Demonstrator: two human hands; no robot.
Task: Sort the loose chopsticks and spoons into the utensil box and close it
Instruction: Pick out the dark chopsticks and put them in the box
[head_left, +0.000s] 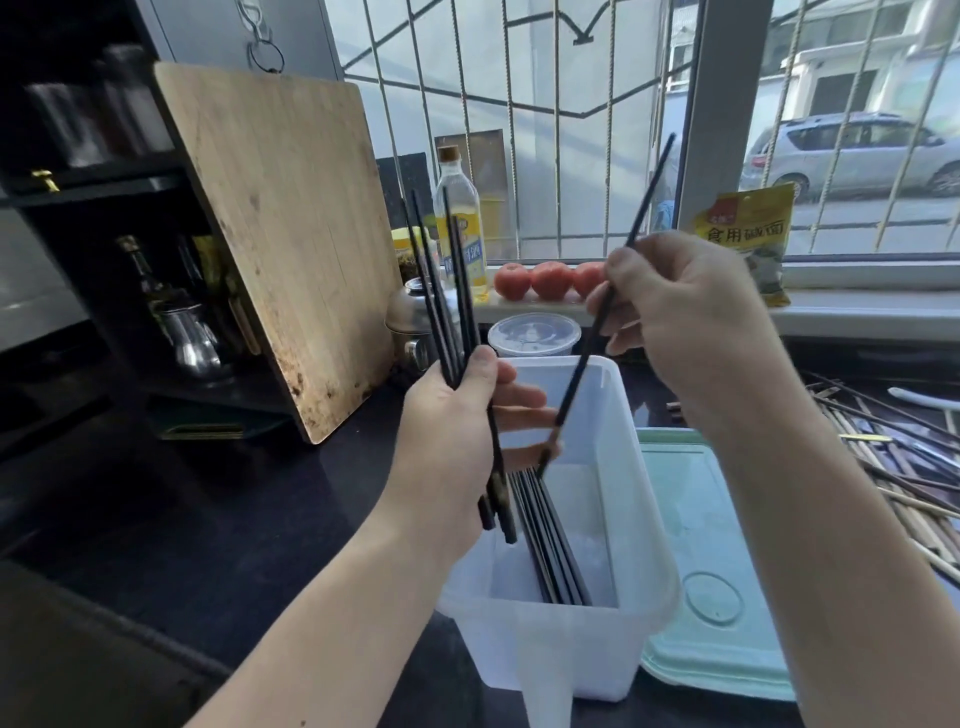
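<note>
A white translucent utensil box (644, 519) stands open on the dark counter, with several black chopsticks (550, 545) lying inside it. My left hand (447, 447) grips a bundle of black chopsticks (441, 301), held upright above the box's left rim. My right hand (691, 322) pinches a single black chopstick (644, 208); its lower tip points down into the box. The pale green lid (727, 571) lies flat to the right of the box. A pile of loose chopsticks (893, 467) lies at the far right.
A wooden cutting board (280, 234) leans against a dark shelf at the left. Behind the box are a round plastic container (535, 332), an oil bottle (462, 223), a metal pot (410, 322), and tomatoes (550, 280) and a yellow packet (748, 228) on the window sill.
</note>
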